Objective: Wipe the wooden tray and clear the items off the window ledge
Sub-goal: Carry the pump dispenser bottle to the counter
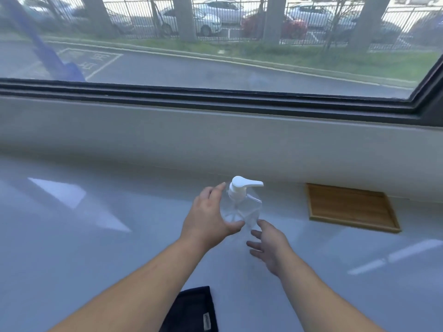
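Note:
A clear plastic pump bottle (247, 207) with a white pump head stands on the white ledge surface (96, 236) near the middle. My left hand (208, 214) wraps around the bottle's left side, thumb under its base edge. My right hand (268, 245) hovers just below and right of the bottle, fingers spread, its fingertips close to the bottle's base. A flat wooden tray (350, 207) lies to the right, against the low wall, with nothing on it. A dark folded cloth (194, 310) rests at the bottom edge between my forearms.
A grey low wall (215, 137) rises behind the surface up to the dark window frame (215, 97). Through the glass are a road, a fence and parked cars.

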